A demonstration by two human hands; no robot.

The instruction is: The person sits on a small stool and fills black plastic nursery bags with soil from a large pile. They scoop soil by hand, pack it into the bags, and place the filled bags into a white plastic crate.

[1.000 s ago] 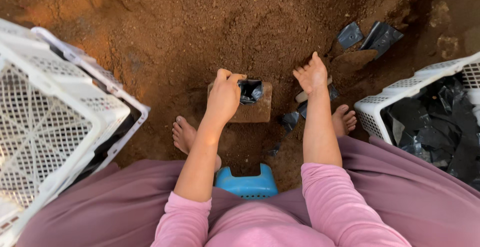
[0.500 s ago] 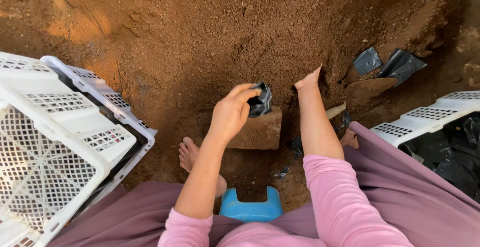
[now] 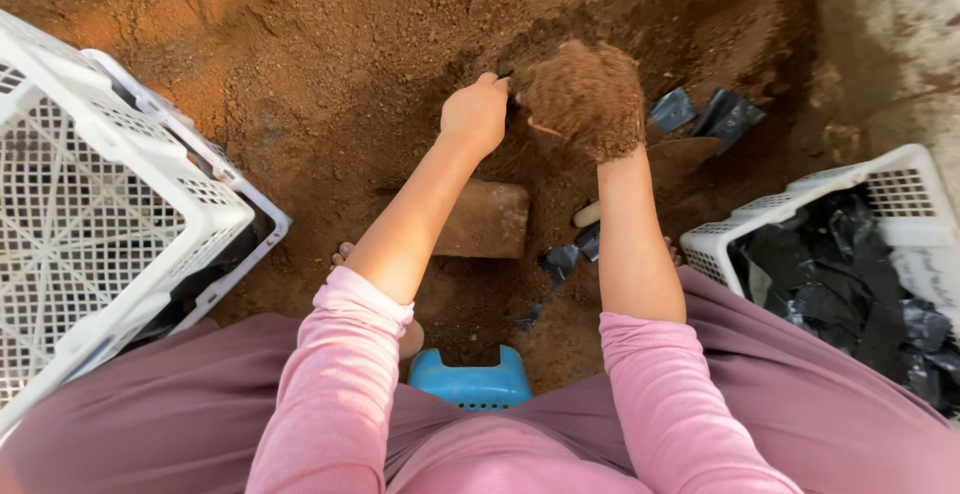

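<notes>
Right hand [image 3: 585, 104] is cupping a soil heap [image 3: 590, 84] beside the brick [image 3: 487, 219]; left hand [image 3: 476, 114] is pinching a black bag, holding it open.

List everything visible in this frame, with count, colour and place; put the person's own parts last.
Loose soil heap: one, reddish brown, across the top.
White plastic lattice crates: two stacked, left.
White plastic basket: one, right, holding black plastic bags.
Loose black plastic bags: two, on soil, upper right.
Brown brick-like block: one, centre.
Blue plastic stool: one, bottom centre.
Left hand: pinching a small dark item, barely visible.
Right hand: covered by a scoop of soil.
</notes>
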